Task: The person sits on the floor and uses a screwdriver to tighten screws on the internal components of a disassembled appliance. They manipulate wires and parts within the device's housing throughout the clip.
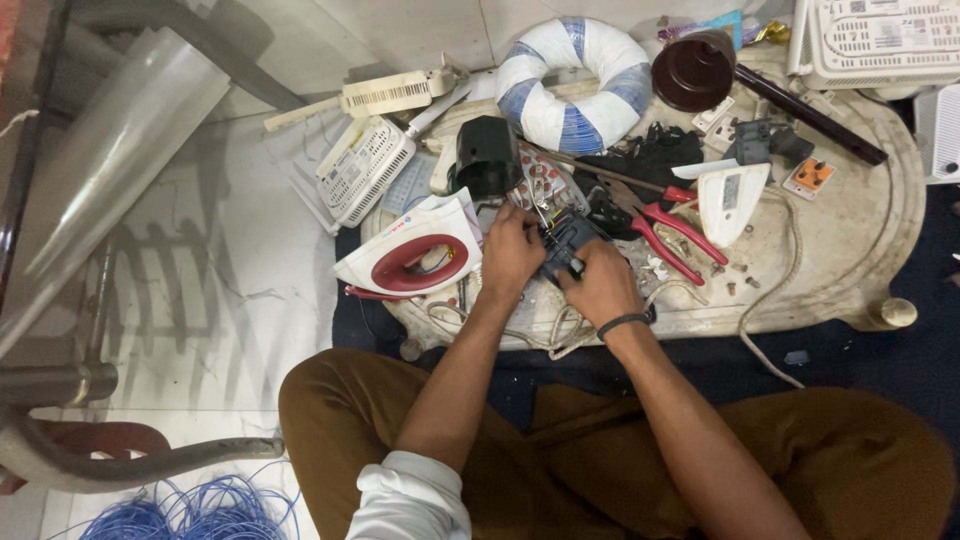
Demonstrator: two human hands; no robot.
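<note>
A floor-level repair workshop: red-handled pliers (672, 232), a dismantled iron (412, 255) and wire coils (190, 510) lie about.

Head view, steeply down, close overhead.

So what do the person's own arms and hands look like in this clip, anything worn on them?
Both hands are bare, no gloves. The left hand has nothing on its wrist; a white sleeve is pushed up to about the elbow, leaving the forearm uncovered. The right hand has a thin dark band around the wrist, and no sleeve shows on that arm. No rings are visible.
</note>
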